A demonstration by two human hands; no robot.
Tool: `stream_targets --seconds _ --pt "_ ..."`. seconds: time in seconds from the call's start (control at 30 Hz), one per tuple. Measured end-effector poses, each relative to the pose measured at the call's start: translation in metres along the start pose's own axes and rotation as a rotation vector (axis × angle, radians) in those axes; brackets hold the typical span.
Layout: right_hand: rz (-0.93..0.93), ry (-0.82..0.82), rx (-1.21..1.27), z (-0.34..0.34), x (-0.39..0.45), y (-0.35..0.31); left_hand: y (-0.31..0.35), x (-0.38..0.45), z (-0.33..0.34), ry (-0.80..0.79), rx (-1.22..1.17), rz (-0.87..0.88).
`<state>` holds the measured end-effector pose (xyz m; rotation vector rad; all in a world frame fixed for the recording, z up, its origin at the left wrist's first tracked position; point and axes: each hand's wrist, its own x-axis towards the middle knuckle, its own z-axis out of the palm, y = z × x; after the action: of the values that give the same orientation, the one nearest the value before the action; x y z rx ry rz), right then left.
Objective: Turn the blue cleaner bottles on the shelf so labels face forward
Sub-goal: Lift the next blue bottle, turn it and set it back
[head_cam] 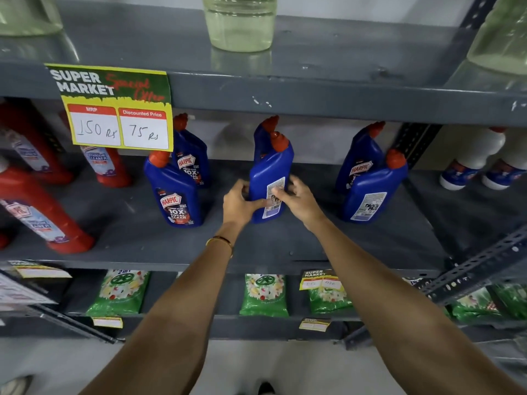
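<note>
Several blue cleaner bottles with red caps stand on the grey middle shelf [142,240]. The front middle bottle [269,172] shows its white back label. My left hand [239,202] holds its left side and my right hand [296,199] holds its right side, fingers over the label. Another blue bottle [263,135] stands behind it, mostly hidden. At the left, the front bottle [176,195] and the one behind it [192,159] show their front labels. At the right, the front bottle [372,192] shows its back label, while the rear one [360,158] faces forward.
Red cleaner bottles [42,220] stand at the left, white ones [473,158] at the right. A yellow price sign [119,109] hangs from the upper shelf edge. Clear bottles of pale liquid [239,24] sit above. Green packets [263,295] fill the lower shelf.
</note>
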<state>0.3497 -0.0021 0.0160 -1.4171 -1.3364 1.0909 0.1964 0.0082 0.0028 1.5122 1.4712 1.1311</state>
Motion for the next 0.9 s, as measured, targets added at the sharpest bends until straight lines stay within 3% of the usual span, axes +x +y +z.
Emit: stream_targets --seconds 0.17,0.33,0.47,0.63,0.8,0.9 --pt "-0.006 0.011 0.032 0.013 -0.005 -0.003 0.006 -0.008 0.002 0.016 0.072 0.084" --pt "0.002 0.066 0.049 0.012 -0.003 -0.003 0.008 -0.008 -0.005 -0.144 -0.031 0.118" --pt "-0.01 0.069 0.026 0.004 -0.002 -0.004 0.003 -0.003 -0.021 -0.384 -0.294 -0.047" --pt "-0.01 -0.036 0.08 -0.005 -0.002 -0.011 -0.002 0.006 -0.032 -0.624 -0.391 -0.261" --pt "0.005 -0.133 0.192 -0.01 -0.004 -0.015 -0.003 0.006 -0.03 -0.812 -0.546 -0.313" --pt "-0.01 -0.159 0.223 -0.011 -0.005 -0.015 -0.009 0.004 -0.023 -0.832 -0.6 -0.346"
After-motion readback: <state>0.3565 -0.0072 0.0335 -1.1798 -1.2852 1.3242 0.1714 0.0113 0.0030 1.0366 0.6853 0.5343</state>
